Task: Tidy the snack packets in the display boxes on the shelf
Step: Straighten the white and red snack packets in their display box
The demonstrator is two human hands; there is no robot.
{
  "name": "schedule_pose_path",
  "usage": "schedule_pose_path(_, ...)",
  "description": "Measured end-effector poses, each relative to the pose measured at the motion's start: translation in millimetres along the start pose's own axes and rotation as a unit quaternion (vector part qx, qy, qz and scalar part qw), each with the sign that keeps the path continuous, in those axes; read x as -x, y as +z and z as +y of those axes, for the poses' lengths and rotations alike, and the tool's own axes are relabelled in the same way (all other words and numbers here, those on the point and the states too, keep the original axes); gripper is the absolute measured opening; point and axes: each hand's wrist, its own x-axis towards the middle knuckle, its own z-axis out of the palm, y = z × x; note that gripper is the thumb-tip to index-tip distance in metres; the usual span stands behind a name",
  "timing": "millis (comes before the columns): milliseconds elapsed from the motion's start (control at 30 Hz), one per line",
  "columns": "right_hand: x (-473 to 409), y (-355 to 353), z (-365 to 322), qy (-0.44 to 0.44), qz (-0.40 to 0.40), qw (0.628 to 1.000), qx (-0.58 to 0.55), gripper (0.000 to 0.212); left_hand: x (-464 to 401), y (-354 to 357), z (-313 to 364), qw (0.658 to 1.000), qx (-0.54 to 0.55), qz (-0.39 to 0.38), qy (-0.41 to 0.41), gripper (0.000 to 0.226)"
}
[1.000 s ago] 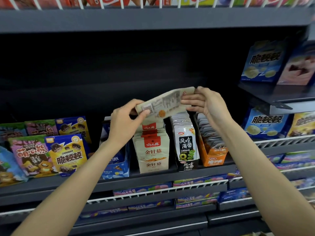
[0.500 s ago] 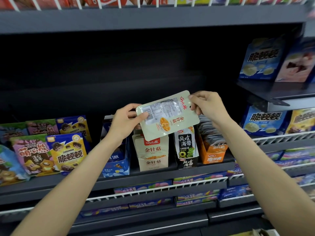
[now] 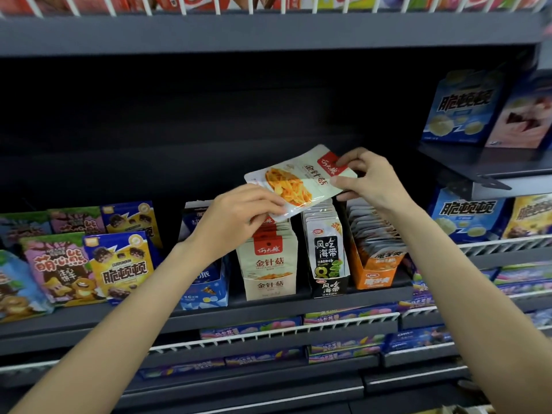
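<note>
A pale snack packet (image 3: 298,182) with a red label and a picture of orange strips hangs sideways above the display boxes, front face toward me. My left hand (image 3: 239,216) pinches its lower left edge. My right hand (image 3: 369,177) pinches its red-label end. Right below stands the cream display box (image 3: 270,286) of the same packets, upright in a row. Beside it to the right are a black box (image 3: 330,286) of seaweed packets and an orange box (image 3: 376,276) of silver packets.
A blue display box (image 3: 206,291) stands left of the cream one, partly behind my left wrist. Colourful snack bags (image 3: 119,264) fill the shelf's left end. Blue boxes (image 3: 461,106) sit on a raised shelf at right. Wire-fronted shelves with flat packs lie below.
Both hands have turned the packet over: its printed back with the barcode faced me before, its front shows now. It stays above the cream box.
</note>
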Motion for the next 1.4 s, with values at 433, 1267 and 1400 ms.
schedule_pose_path(433, -16.6, 18.4, 20.6, -0.264, 0.152, 0.946, 0.109, 0.015, 34.1, 11.0, -54.0, 0.959, -0.085, -0.166, -0.215, 0.026)
schedule_pose_path(1267, -58.3, 109.4, 52.2, -0.277, -0.256, 0.842, 0.386, 0.023, 48.1, 6.0, -46.8, 0.939, 0.024, -0.240, -0.245, 0.026)
schedule_pose_path(1400, -63.4, 115.2, 50.3, -0.229, -0.307, 0.816, 0.433, 0.024, 48.8, 5.2, -47.4, 0.936, 0.042, -0.252, -0.241, 0.028)
